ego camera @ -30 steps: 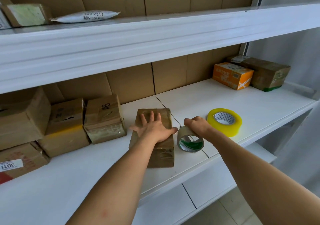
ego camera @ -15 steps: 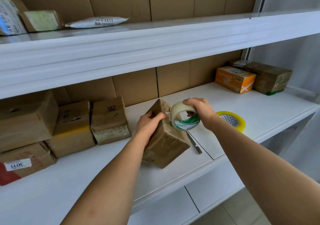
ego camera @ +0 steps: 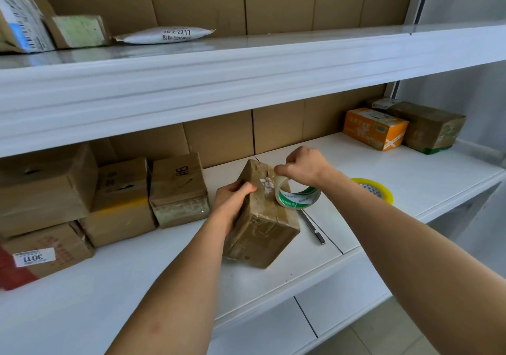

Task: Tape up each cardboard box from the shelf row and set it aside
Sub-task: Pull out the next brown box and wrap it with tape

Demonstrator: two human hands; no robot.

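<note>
While you read this entry, note item one: the cardboard box (ego camera: 262,226), centre of the frame, tipped up on one edge on the white shelf (ego camera: 410,168). A second ago it lay flat under your spread palm; half a second ago it was already tilted. Your left hand (ego camera: 232,198) now grips its left upper edge, fingers curled over the top. Your right hand (ego camera: 304,164) holds the clear tape roll (ego camera: 298,193), lifted from the shelf since then and pressed against the box's upper right face, thumb and finger pinching near the tape's free end. Judged from this, taping has just started; setting aside is not yet due.

Item two: a pen-like tool (ego camera: 312,227), just right of the box, uncovered when the roll rose. Item three: yellow tape roll (ego camera: 380,190), right of centre, partly behind your forearm. Item four: row of brown boxes (ego camera: 120,201), left of frame, awaiting their turn. Item five: orange box (ego camera: 373,129) and a wrapped parcel (ego camera: 430,127), upper right. Nothing blocks the tape's path; the tool lies close to where the box would drop flat.
</note>
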